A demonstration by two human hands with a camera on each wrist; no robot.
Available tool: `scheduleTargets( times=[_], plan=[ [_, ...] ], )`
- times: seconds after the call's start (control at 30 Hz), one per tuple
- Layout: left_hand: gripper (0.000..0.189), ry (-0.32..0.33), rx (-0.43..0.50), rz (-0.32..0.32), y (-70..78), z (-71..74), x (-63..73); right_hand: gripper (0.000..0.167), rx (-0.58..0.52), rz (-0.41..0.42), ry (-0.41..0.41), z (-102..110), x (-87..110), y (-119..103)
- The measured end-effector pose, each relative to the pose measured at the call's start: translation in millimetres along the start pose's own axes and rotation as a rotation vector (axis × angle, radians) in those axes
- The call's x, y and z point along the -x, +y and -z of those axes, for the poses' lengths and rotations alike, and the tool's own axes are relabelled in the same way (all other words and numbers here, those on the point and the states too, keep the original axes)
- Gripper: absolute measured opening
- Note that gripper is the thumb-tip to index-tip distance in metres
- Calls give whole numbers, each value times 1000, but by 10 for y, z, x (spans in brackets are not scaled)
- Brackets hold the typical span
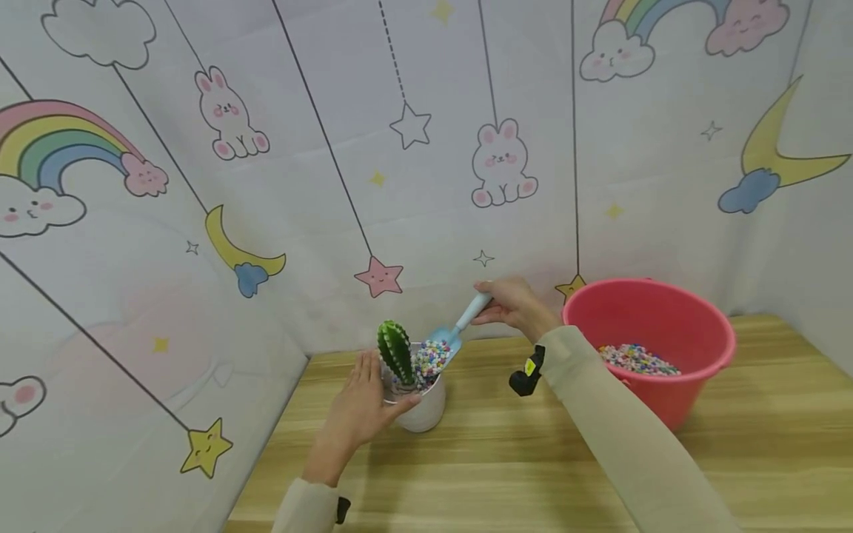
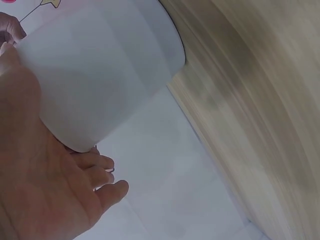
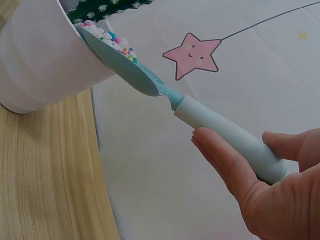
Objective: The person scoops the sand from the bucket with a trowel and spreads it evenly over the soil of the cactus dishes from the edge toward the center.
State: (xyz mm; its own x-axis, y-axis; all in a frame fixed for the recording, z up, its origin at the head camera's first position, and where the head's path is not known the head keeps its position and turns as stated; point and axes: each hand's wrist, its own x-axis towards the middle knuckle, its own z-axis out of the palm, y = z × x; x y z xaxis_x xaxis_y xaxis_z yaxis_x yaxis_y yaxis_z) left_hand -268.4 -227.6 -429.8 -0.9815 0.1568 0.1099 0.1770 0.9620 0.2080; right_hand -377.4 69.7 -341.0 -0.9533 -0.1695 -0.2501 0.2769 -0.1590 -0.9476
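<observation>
Right fingers (image 3: 225,162) pinch the shovel (image 3: 225,132) at the pot's (image 1: 426,409) two o'clock; left fingers (image 1: 363,372), thumb spread away, touch its nine o'clock. Yellow wrist label (image 1: 531,366): too small to read.

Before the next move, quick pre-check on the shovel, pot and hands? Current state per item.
1. Right hand holds the shovel by its handle: ok.
2. Left hand against the pot: ok, at its side and rim.
3. Pot's base on the table: ok.
4. Shovel tip over the pot's rim, beads on the blade: ok.
5. Cactus clear of the blade: cannot tell; beads sit between them in the head view.
6. Bead depth inside the pot: cannot tell.
</observation>
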Motion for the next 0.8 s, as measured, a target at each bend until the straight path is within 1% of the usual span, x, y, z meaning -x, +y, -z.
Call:
scheduleTargets(
  times=[0.13,0.23,0.33,0.4,0.43,0.53,0.6,0.67,0.73,0.8],
  plan=[
    [125,12,-16,21,38,-5,16,53,13,8,6,7,7,-1],
    [125,8,-60,27,61,9,21,52,17,18,15,19,17,-7],
    [126,-1,-93,9,51,52,7,52,16,30,20,29,29,-18],
    [127,-18,-93,-8,8,87,-17,53,15,39,14,30,44,-31],
    [128,-27,-85,-20,-21,104,-32,51,16,45,11,29,51,-38],
    [128,-43,-31,-85,-134,133,-84,46,36,66,-1,18,80,-52],
    [128,-57,5,-112,-194,126,-111,43,55,85,-8,10,102,-56],
    [127,-72,49,-125,-225,114,-117,42,72,99,-13,4,122,-57],
    [127,-90,74,-111,-233,95,-112,39,80,108,-15,-1,133,-59],
    [126,-91,90,-103,-230,79,-105,35,80,117,-15,-9,141,-66]
  ],
)
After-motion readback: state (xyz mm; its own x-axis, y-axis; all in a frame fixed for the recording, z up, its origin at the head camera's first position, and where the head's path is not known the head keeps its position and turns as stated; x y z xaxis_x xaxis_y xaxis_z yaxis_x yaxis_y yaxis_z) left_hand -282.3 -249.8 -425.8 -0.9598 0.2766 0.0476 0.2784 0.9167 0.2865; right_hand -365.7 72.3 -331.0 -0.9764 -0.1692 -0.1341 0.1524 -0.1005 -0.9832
